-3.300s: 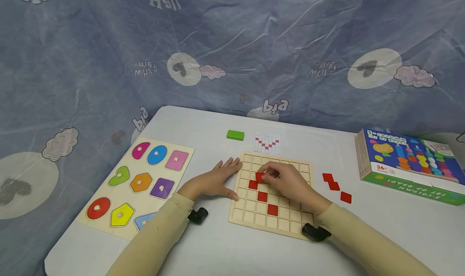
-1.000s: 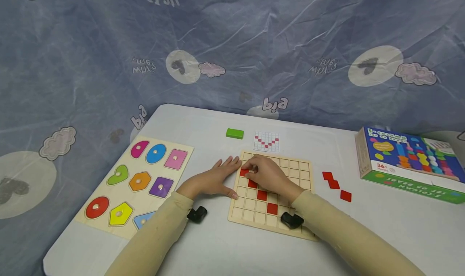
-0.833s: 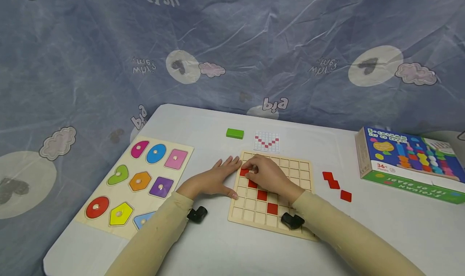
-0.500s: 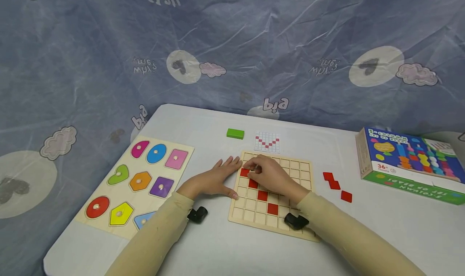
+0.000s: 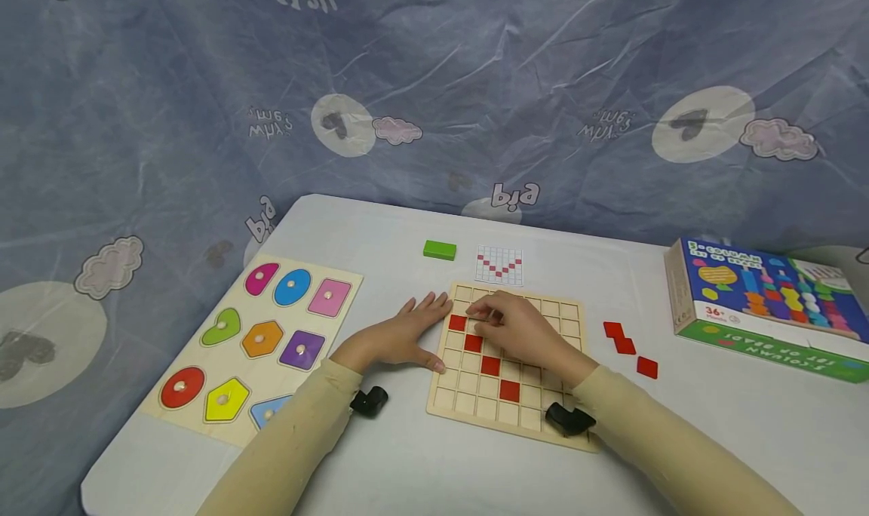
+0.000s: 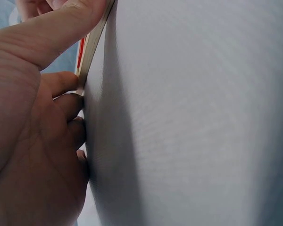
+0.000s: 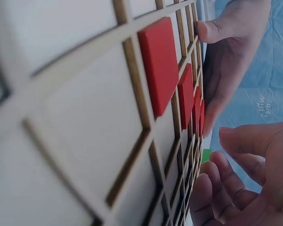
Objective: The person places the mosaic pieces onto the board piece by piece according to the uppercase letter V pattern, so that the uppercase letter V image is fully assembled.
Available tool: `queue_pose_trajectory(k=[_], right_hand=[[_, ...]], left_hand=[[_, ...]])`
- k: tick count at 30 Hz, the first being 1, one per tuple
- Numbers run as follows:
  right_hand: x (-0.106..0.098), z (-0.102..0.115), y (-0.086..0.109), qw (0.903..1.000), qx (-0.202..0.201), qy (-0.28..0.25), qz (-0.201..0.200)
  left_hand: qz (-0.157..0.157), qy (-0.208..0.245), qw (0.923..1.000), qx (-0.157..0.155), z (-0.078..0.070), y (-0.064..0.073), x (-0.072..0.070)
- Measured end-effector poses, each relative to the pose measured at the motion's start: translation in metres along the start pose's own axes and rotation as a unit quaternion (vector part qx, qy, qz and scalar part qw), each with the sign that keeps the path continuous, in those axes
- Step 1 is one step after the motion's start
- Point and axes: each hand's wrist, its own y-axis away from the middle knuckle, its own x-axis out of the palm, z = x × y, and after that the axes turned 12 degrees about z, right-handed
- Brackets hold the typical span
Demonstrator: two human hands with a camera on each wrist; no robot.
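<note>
Wooden board (image 5: 531,397) beneath right hand (image 5: 519,329), left hand (image 5: 399,340) splayed alongside.

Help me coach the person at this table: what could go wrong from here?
The right hand is close to the four red square tiles in the light wooden grid board, so a brush might shift one. The left hand lies at the board's left edge; a push could slide the board. The beige right sleeve might sweep the three loose red square tiles nearby.
</note>
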Motion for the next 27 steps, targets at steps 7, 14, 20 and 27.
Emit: queue_pose_trajectory(k=[7, 14, 20, 27], right_hand=[[-0.002, -0.004, 0.013, 1.0, -0.005, -0.001, -0.005], [-0.006, -0.009, 0.03, 0.9999, 0.006, 0.0, -0.012], [-0.009, -0.016, 0.047, 0.9997, 0.02, -0.002, -0.013], [-0.014, -0.026, 0.064, 0.9994, 0.023, 0.004, -0.024]], left_hand=[[0.001, -0.006, 1.0, -0.002, 0.0, -0.001, 0.0], [0.002, -0.006, 1.0, -0.005, -0.001, -0.002, 0.0], [0.001, -0.002, 1.0, -0.003, -0.001, -0.001, 0.0], [0.0, -0.001, 1.0, -0.005, 0.0, -0.002, 0.001]])
